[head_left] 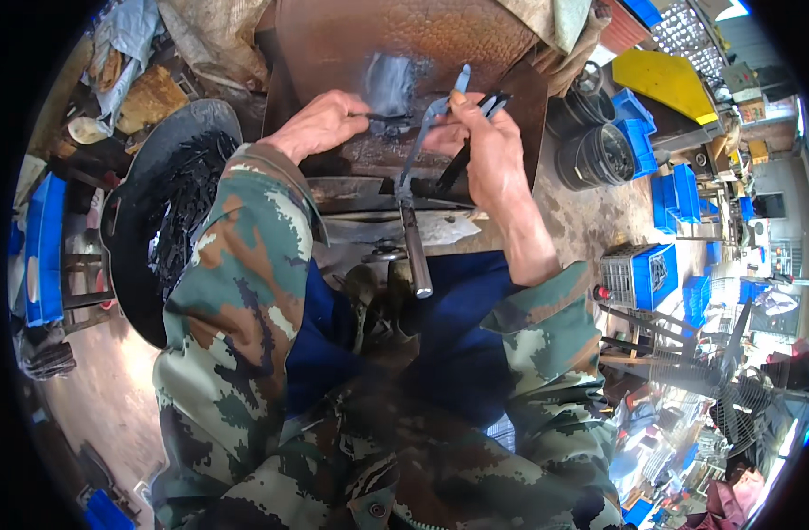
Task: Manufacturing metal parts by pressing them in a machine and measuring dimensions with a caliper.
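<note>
Left hand and right hand, both gripping
Left fingers pinch a dark strip; right fingers clamp on black strips.

Thin dark piece held roughly level, slender dark strips bunched aslant to its right

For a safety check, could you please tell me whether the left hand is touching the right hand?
Apart; the head view shows a plain sideways gap between left hand and right hand.
</note>
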{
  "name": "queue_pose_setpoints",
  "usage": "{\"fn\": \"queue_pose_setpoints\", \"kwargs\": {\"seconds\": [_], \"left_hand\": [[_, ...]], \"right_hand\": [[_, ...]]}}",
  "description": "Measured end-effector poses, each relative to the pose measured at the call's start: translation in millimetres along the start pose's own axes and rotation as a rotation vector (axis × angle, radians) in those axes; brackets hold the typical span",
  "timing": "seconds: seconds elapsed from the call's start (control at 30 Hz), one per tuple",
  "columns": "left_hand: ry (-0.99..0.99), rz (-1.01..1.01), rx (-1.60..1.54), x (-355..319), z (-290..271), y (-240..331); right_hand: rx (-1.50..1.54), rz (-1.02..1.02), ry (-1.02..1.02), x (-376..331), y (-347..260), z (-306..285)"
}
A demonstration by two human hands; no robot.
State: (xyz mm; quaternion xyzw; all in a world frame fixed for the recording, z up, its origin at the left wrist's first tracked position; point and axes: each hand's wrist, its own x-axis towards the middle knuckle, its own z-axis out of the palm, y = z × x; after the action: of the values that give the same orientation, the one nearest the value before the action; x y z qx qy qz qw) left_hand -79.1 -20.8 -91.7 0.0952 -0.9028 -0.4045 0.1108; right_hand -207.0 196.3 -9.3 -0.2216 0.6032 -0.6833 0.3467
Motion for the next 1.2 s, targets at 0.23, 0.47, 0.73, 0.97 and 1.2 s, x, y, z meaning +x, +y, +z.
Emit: {"fn": "queue_pose_setpoints", "kwargs": {"seconds": [0.23, 0.47, 0.73, 0.97, 1.2], "left_hand": [[0.078, -0.154, 0.108, 0, 0, 23], [0.197, -0.190, -0.015, -4, -6, 2], [0.182, -0.379, 0.012, -7, -16, -10], [0.280, -0.363, -0.031, -10, -18, -2], [0.526, -0.324, -0.011, -3, -15, -2]], "right_hand": [[0.242, 0.066, -0.015, -3, -4, -17], [-0.024, -0.010, -0.090, -25, 8, -29], [-0.895, -0.607, -0.591, -56, 44, -40], [-1.027, -0.562, -0.678, -73, 45, -35], [-0.673, -0.579, -0.486, -60, 31, -22]]}}
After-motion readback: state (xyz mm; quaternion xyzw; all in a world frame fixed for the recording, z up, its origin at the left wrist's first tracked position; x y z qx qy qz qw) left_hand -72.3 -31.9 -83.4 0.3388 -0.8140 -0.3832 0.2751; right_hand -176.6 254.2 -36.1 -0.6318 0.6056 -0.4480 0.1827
